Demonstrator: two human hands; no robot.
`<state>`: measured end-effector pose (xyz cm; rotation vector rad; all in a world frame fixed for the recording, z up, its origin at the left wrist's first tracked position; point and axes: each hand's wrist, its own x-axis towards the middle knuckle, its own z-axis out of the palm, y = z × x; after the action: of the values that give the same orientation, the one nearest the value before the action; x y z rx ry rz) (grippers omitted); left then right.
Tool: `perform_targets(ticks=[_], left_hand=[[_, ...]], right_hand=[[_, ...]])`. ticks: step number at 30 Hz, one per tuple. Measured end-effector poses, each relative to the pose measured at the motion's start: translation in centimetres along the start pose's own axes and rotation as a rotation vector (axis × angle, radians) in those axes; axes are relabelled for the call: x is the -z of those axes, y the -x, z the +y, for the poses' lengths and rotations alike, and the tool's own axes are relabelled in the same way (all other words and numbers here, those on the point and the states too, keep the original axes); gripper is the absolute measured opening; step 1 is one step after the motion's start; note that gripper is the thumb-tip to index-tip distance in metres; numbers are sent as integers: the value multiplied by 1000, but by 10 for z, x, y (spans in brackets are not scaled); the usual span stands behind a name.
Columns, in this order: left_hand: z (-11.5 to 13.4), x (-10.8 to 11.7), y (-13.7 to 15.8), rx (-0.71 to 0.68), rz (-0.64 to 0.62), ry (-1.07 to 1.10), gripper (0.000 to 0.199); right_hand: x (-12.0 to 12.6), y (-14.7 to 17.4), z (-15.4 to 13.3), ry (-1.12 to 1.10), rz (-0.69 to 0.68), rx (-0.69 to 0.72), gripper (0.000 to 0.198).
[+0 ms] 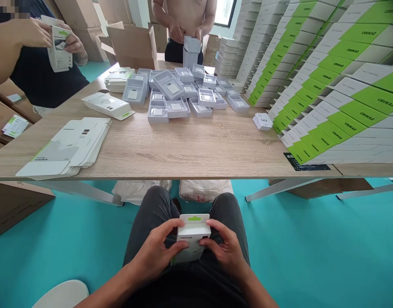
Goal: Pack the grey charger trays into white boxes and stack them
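Observation:
A small white carton (193, 244) with a green-marked hang tab rests upright between my thighs, its top facing me. My left hand (158, 246) grips its left side, thumb on the front face and index finger up by the tab. On the opposite side my right hand (226, 246) holds it the same way, thumb near the dark print. The carton's lower end is hidden against my lap. Ahead on the wooden table (183, 149) lies a stack of flat unfolded cartons (71, 143), with a formed white carton (108, 105) behind it.
Grey plastic trays (175, 109) are heaped mid-table. Tall stacks of white-and-green boxes (344, 92) line the right, near a small pile of white cards (263, 121). One co-worker (48, 77) at left holds a carton; another (186, 25) stands behind the table handling trays. A white stool (63, 295) is at lower left.

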<state>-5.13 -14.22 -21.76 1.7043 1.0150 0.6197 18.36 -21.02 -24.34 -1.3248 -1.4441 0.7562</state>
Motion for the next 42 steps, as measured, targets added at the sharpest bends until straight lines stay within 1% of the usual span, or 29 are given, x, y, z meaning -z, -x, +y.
perform_targets(ticks=[2,5,7,9,11,13,14,16,18,19,20,21,22,23,24,25,27,29,30,32,33,35,37,39,40,42], left_hand=[[-2,-2,2,23,32,53,41],[-5,-3,-1,7,48,128,53],[-3,-2,-7,-20,71,122,53],[2,2,-15,-57,115,81,49],[11,10,-26,-109,146,47,47],[22,24,-39,-176,120,35,47],[29,33,-47,-227,93,14,49],[45,52,-69,-386,52,-118,56],[64,69,-99,-663,36,-338,66],[73,75,-116,-808,-3,-437,68],[82,80,-134,-923,-65,-503,69],[89,83,-152,-985,-123,-521,66],[95,87,-171,-996,-164,-494,59],[99,90,-190,-959,-171,-437,52],[100,94,-208,-889,-139,-363,46],[98,99,-225,-810,-77,-285,42],[89,111,-254,-650,75,-181,40],[75,122,-274,-466,236,-144,42],[68,127,-281,-376,295,-124,44],[56,132,-286,-251,330,-63,47],[53,133,-285,-228,327,-21,47],[50,133,-282,-246,316,63,47],[52,132,-279,-269,317,123,47],[55,132,-279,-273,287,148,48],[57,132,-280,-275,264,143,48],[59,133,-283,-292,242,117,45]], right_hand=[[-2,0,1,-20,19,35,37],[-4,-5,-2,-25,42,93,35],[-4,-12,-7,-20,68,113,34],[1,-24,-16,-6,99,136,32],[11,-41,-28,18,118,171,31],[25,-62,-43,34,113,174,27],[32,-73,-52,29,104,137,25],[44,-96,-68,-44,68,-5,25],[53,-121,-78,-178,5,-162,34],[57,-135,-80,-235,-35,-205,38],[62,-151,-79,-252,-71,-215,42],[69,-169,-76,-188,-85,-198,45],[79,-188,-70,-59,-75,-168,45],[94,-209,-62,105,-43,-134,44],[112,-231,-53,323,17,-102,41],[133,-253,-43,457,76,-100,36],[179,-293,-24,591,145,-120,30],[221,-325,-8,692,153,-147,28],[238,-337,0,732,137,-161,28],[259,-353,12,790,84,-185,29],[266,-358,17,808,58,-196,28],[272,-363,24,828,27,-210,26],[275,-365,26,828,39,-209,23],[273,-363,20,815,107,-179,25],[269,-361,15,803,161,-154,30],[249,-350,-2,762,273,-87,42]])
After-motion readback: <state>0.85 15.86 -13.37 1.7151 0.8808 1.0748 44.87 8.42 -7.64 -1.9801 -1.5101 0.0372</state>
